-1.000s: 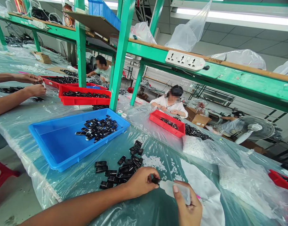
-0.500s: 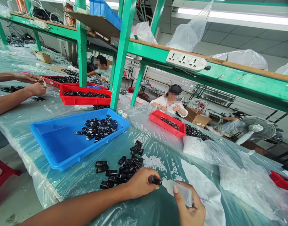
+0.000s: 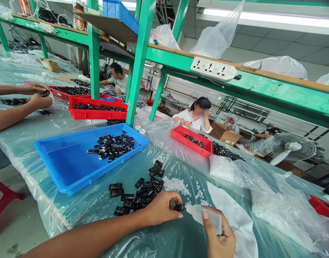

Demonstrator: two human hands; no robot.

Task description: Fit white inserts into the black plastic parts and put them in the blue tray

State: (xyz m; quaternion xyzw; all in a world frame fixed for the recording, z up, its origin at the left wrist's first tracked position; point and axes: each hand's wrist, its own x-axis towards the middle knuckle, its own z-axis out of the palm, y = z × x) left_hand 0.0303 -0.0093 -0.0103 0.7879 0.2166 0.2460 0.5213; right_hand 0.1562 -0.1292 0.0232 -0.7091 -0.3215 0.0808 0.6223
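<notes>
Between the thumb and fingers of my left hand (image 3: 164,208) is a small black plastic piece (image 3: 178,207). My right hand (image 3: 220,233) grips a translucent white squeeze bottle (image 3: 204,216), lying tilted with its nozzle toward the black piece. The nozzle tip is at or very near the piece's end; whether they touch I cannot tell. Beside my left hand lies a loose pile of similar black pieces (image 3: 144,193). Small white bits (image 3: 176,185) are scattered on the plastic-covered table just beyond both hands.
A blue tray (image 3: 64,161) with more black pieces stands at left. Beyond it are red trays (image 3: 99,114) and a green shelf post (image 3: 139,71). Bags of white bits (image 3: 282,215) and a white sheet (image 3: 231,211) lie at right. Other people's hands (image 3: 40,96) work at far left.
The bottle has shifted slightly right and down, its nozzle drawn back a little from the black piece, which shows more. Across the table, a person has raised one hand toward the head.
</notes>
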